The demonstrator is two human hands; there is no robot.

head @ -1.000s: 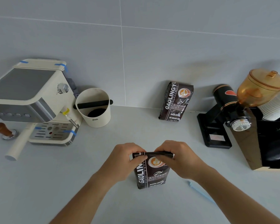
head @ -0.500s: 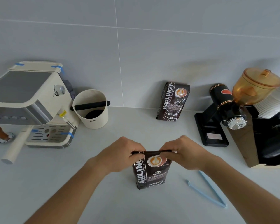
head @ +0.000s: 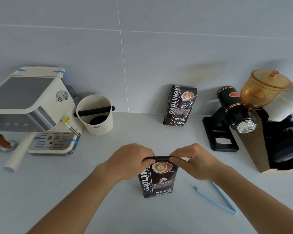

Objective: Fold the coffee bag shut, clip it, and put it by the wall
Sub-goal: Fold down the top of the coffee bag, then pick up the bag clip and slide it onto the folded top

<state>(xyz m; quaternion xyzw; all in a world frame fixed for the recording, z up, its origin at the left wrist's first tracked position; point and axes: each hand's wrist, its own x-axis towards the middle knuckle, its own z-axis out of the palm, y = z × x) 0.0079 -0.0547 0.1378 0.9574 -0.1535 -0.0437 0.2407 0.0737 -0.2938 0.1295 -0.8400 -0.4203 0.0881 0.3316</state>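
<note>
A dark brown coffee bag [head: 158, 180] stands upright on the pale counter in front of me. My left hand [head: 131, 160] pinches the left end of its folded top edge. My right hand [head: 195, 162] pinches the right end. The fold runs flat between my fingertips. A light blue bag clip [head: 216, 199] lies open in a V on the counter, to the right of the bag and under my right forearm.
A second, identical coffee bag [head: 179, 106] leans against the tiled wall. A cream espresso machine [head: 30, 108] and knock box [head: 96, 114] stand at the left, with a tamper [head: 2, 143]. A black grinder with an amber hopper [head: 243, 108] stands at the right.
The view has tilted down a little, bringing the blue clip fully into sight. My hands have spread slightly apart along the bag's top, which now sits folded lower.
</note>
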